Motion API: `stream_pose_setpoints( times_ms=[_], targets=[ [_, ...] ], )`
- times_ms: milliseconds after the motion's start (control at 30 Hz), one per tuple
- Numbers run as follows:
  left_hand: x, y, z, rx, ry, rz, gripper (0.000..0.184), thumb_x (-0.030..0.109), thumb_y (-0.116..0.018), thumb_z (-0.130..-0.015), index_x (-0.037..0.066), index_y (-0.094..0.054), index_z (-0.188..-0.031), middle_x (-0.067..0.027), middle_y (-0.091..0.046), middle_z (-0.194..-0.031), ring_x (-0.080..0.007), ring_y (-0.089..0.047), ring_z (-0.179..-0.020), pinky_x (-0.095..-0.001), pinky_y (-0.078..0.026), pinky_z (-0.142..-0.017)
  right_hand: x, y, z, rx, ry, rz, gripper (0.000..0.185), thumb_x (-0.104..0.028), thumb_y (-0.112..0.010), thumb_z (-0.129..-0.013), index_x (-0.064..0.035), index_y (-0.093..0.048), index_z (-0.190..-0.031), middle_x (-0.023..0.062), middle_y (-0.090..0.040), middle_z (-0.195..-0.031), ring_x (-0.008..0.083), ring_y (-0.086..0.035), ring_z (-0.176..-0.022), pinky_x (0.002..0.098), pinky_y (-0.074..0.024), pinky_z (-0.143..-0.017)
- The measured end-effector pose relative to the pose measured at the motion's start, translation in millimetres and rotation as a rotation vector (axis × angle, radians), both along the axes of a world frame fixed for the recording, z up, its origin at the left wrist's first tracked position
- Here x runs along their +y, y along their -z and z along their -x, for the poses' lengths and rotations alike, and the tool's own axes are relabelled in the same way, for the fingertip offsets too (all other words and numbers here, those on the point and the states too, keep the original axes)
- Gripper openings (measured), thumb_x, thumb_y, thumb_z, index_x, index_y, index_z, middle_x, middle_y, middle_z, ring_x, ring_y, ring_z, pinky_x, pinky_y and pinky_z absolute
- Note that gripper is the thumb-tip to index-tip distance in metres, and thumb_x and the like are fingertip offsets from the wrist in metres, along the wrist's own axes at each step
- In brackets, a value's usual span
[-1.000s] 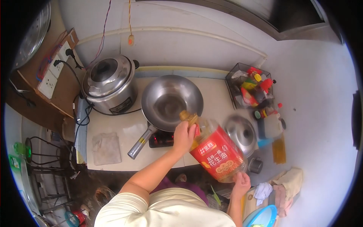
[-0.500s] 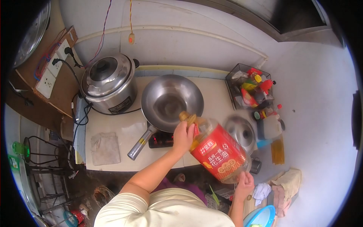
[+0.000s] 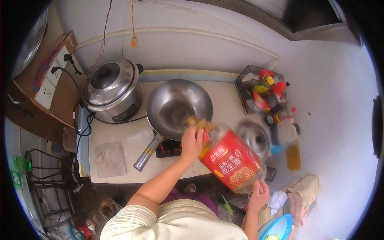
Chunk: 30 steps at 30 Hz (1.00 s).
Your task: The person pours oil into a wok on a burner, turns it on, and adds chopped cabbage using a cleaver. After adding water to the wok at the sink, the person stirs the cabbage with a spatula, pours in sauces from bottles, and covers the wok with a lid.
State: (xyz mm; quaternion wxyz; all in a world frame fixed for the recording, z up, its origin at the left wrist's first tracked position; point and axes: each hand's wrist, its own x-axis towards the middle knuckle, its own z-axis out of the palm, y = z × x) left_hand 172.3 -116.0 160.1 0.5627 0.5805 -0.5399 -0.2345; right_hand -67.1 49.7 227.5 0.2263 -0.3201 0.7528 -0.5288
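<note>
The left hand (image 3: pixel 193 143) is wrapped round the neck of a red-labelled oil bottle (image 3: pixel 232 162), while the right hand (image 3: pixel 259 195) holds the bottle's base corner with curled fingers. The bottle tilts, neck toward a metal wok (image 3: pixel 179 100), its mouth over the near right part of the bowl. The wok rests on a black cooktop (image 3: pixel 167 149), handle toward the person. Farther left on the counter (image 3: pixel 120 135) are a folded cloth (image 3: pixel 110 160) and a lidded steel cooker (image 3: pixel 113 92); at right, a domed lid (image 3: pixel 251 136) and a filled wire basket (image 3: pixel 241 96).
</note>
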Motion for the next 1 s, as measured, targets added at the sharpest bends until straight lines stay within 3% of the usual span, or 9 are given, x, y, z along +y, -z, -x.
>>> stream_pose_setpoints(
  times_ms=[167, 267, 400, 433, 533, 567, 700, 833, 1000],
  targets=[
    [-0.1, -33.1, -1.9, -0.028, 0.076, 0.076, 0.018, 0.017, -0.059, -0.083, 0.001, -0.051, -0.080, -0.0173, -0.052, -0.074, -0.0367, -0.050, -0.070, -0.0429, -0.038, -0.063, 4.3, 19.8, -4.1, -0.166, 0.023, 0.039, 0.026, -0.012, -0.061, -0.087, 0.0057, -0.053, -0.105, 0.0101, -0.063, -0.092, 0.0132, -0.061, -0.077, 0.0226, -0.0485, -0.067],
    [-3.3, -61.1, -2.2, -0.110, 0.101, 0.219, 0.017, 0.016, -0.061, -0.082, 0.002, -0.052, -0.079, -0.0152, -0.052, -0.073, -0.0345, -0.049, -0.068, -0.0407, -0.037, -0.063, 9.9, 34.5, -9.6, -0.426, 0.005, 0.064, 0.024, -0.015, -0.059, -0.089, 0.0041, -0.054, -0.103, 0.0093, -0.062, -0.092, 0.0126, -0.061, -0.077, 0.0229, -0.0487, -0.067],
    [2.1, -85.6, 3.6, -0.197, 0.166, 0.371, 0.016, 0.015, -0.064, -0.079, 0.003, -0.054, -0.081, -0.0128, -0.051, -0.072, -0.0318, -0.048, -0.066, -0.0385, -0.036, -0.063, 13.4, 48.6, -18.7, -0.704, 0.016, 0.036, 0.027, -0.022, -0.056, -0.091, 0.0001, -0.053, -0.106, 0.0095, -0.062, -0.100, 0.0169, -0.062, -0.087, 0.0303, -0.0490, -0.076],
    [4.2, -89.6, 5.4, -0.201, 0.185, 0.382, 0.016, 0.015, -0.065, -0.079, 0.003, -0.055, -0.082, -0.0126, -0.051, -0.072, -0.0316, -0.048, -0.066, -0.0381, -0.036, -0.063, 14.4, 54.4, -20.3, -0.723, 0.002, 0.010, 0.032, -0.029, -0.055, -0.091, -0.0024, -0.052, -0.108, 0.0090, -0.062, -0.104, 0.0189, -0.061, -0.095, 0.0334, -0.0473, -0.081],
    [13.9, -94.2, 12.8, -0.212, 0.243, 0.381, 0.017, 0.015, -0.066, -0.077, 0.003, -0.056, -0.084, -0.0124, -0.052, -0.073, -0.0313, -0.048, -0.068, -0.0383, -0.036, -0.064, 17.6, 74.5, -17.3, -0.909, -0.043, -0.024, 0.035, -0.034, -0.055, -0.090, -0.0048, -0.053, -0.110, 0.0076, -0.062, -0.106, 0.0189, -0.060, -0.099, 0.0339, -0.0457, -0.083],
    [17.5, -93.7, 14.4, -0.214, 0.262, 0.359, 0.017, 0.016, -0.065, -0.076, 0.003, -0.056, -0.084, -0.0126, -0.053, -0.075, -0.0316, -0.049, -0.070, -0.0392, -0.036, -0.065, 19.4, 78.0, -16.8, -0.934, -0.057, -0.082, 0.042, -0.038, -0.054, -0.090, -0.0062, -0.051, -0.116, 0.0077, -0.058, -0.116, 0.0206, -0.055, -0.108, 0.0358, -0.0412, -0.091],
    [24.5, -87.0, 26.8, -0.138, 0.303, 0.359, 0.017, 0.016, -0.065, -0.075, 0.003, -0.056, -0.082, -0.0123, -0.052, -0.074, -0.0314, -0.049, -0.070, -0.0392, -0.035, -0.065, 25.8, 98.6, -19.2, -1.067, -0.086, -0.129, 0.055, -0.044, -0.053, -0.088, -0.0069, -0.044, -0.128, 0.0082, -0.047, -0.131, 0.0225, -0.043, -0.121, 0.0379, -0.0308, -0.102],
    [33.0, -91.5, 35.6, -0.109, 0.300, 0.361, 0.017, 0.016, -0.065, -0.076, 0.003, -0.055, -0.080, -0.0117, -0.050, -0.071, -0.0308, -0.047, -0.066, -0.0381, -0.035, -0.064, 31.6, 121.9, -20.6, -1.164, -0.056, -0.144, 0.055, -0.045, -0.054, -0.088, -0.0073, -0.044, -0.127, 0.0073, -0.050, -0.127, 0.0219, -0.045, -0.119, 0.0378, -0.0311, -0.101],
    [31.4, -93.4, 33.5, -0.137, 0.282, 0.346, 0.017, 0.015, -0.064, -0.078, 0.003, -0.054, -0.079, -0.0116, -0.049, -0.069, -0.0304, -0.047, -0.065, -0.0374, -0.034, -0.062, 33.9, 115.3, -27.9, -1.065, -0.045, -0.142, 0.051, -0.044, -0.056, -0.087, -0.0059, -0.046, -0.121, 0.0094, -0.055, -0.117, 0.0229, -0.049, -0.111, 0.0391, -0.0359, -0.096]
  ],
)
